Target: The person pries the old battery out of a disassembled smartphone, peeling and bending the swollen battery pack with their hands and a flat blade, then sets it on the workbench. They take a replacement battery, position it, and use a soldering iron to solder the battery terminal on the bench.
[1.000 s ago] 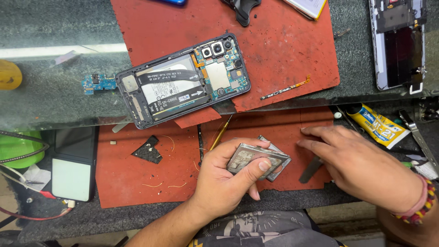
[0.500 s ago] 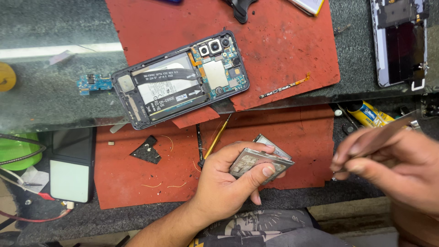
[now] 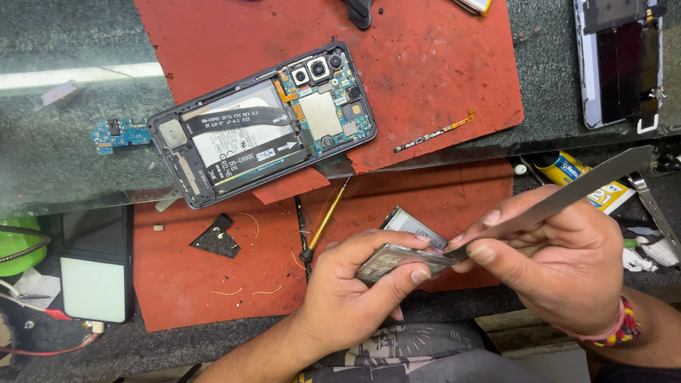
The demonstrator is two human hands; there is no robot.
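A second ago the right hand (image 3: 560, 266) lay flat on the red mat (image 3: 213, 284); now it pinches metal tweezers (image 3: 567, 195), tips brought to the edge of the flat phone part (image 3: 397, 261), so prying looks underway. The left hand (image 3: 355, 294) clamps that part over the counter's near edge, its long axis running left-right, tilted slightly up to the right.

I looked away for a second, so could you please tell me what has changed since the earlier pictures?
The right hand left the red mat, picked up a flat metal blade and brought its tip to the edge of the small flat part. The left hand kept holding that part; the opened phone stayed put.
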